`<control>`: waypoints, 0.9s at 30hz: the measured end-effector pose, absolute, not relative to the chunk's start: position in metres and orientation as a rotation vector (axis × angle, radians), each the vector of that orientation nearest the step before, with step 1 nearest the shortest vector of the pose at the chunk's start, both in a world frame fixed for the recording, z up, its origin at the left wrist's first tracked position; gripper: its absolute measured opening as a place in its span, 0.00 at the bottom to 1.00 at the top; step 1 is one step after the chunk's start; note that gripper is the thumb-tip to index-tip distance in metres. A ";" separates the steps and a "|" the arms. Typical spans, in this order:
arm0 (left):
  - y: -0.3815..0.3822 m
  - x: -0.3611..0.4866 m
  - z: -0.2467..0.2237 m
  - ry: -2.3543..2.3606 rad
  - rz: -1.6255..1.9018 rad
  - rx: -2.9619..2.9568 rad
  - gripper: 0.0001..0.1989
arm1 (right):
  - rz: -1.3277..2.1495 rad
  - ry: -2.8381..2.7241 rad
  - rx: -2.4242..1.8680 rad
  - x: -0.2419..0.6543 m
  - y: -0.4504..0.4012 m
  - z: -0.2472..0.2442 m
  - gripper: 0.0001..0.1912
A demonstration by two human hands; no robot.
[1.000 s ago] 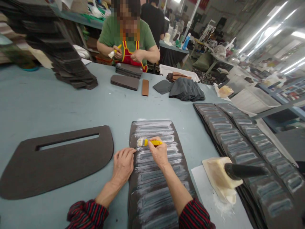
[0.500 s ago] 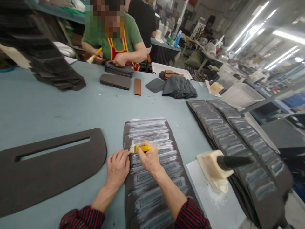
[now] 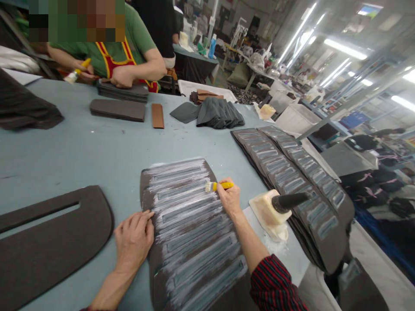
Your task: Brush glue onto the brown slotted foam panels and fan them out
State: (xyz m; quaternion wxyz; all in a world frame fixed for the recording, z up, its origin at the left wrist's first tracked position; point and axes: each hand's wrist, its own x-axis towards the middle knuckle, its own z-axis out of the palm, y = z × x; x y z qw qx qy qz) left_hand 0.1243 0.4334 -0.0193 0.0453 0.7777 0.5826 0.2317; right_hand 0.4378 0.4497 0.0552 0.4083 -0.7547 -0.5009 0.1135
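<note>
My right hand (image 3: 229, 198) grips a small paintbrush with a yellow handle (image 3: 224, 185). Its pale bristles touch the right part of a dark panel (image 3: 151, 276) lying before me. White streaks of a wet-looking coating cross this panel, around several slot-like rectangles. My left hand (image 3: 134, 237) rests with fingers stretched out on the panel's left edge. To the right stands a cream-coloured container (image 3: 266, 211) with a black cylindrical piece (image 3: 290, 201) sticking out, on a white sheet. A larger dark piece with one long slot (image 3: 65, 242) lies at the left.
Overlapping coated panels (image 3: 292, 185) are stacked on the right. Across the table (image 3: 119, 147), a person in a green shirt (image 3: 142, 39) holds another brush (image 3: 78, 71) beside stacked dark pieces (image 3: 116, 111). A brown strip (image 3: 158, 115) and fanned dark pieces (image 3: 218, 113) lie nearby.
My right hand has drawn the brush rightwards across the panel, from its left side towards its right edge. My left hand stays at the left edge. The camera view has turned right.
</note>
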 end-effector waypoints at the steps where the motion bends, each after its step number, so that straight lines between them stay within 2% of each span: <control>1: 0.433 0.124 -0.019 1.783 0.711 2.376 0.13 | 0.310 -1.251 -1.906 0.436 0.449 0.055 0.09; 6: 0.432 0.126 -0.020 1.782 0.730 2.355 0.13 | 0.203 -1.124 -1.923 0.408 0.445 0.061 0.08; 11: 0.435 0.121 -0.022 1.753 0.756 2.253 0.13 | 0.595 -1.365 -1.609 0.339 0.431 0.062 0.06; 16: 0.427 0.112 -0.019 1.692 0.883 2.124 0.13 | 0.606 -1.214 -1.609 0.303 0.418 0.061 0.06; 19: 0.414 0.114 -0.019 1.650 0.823 2.225 0.12 | 0.694 -1.379 -1.509 0.291 0.413 0.059 0.07; 23: 0.401 0.119 -0.024 1.654 0.700 2.330 0.14 | 0.747 -1.445 -1.523 0.315 0.410 0.050 0.08; 27: 0.400 0.121 -0.026 1.651 0.707 2.312 0.15 | 0.534 -1.148 -1.761 0.396 0.401 0.048 0.08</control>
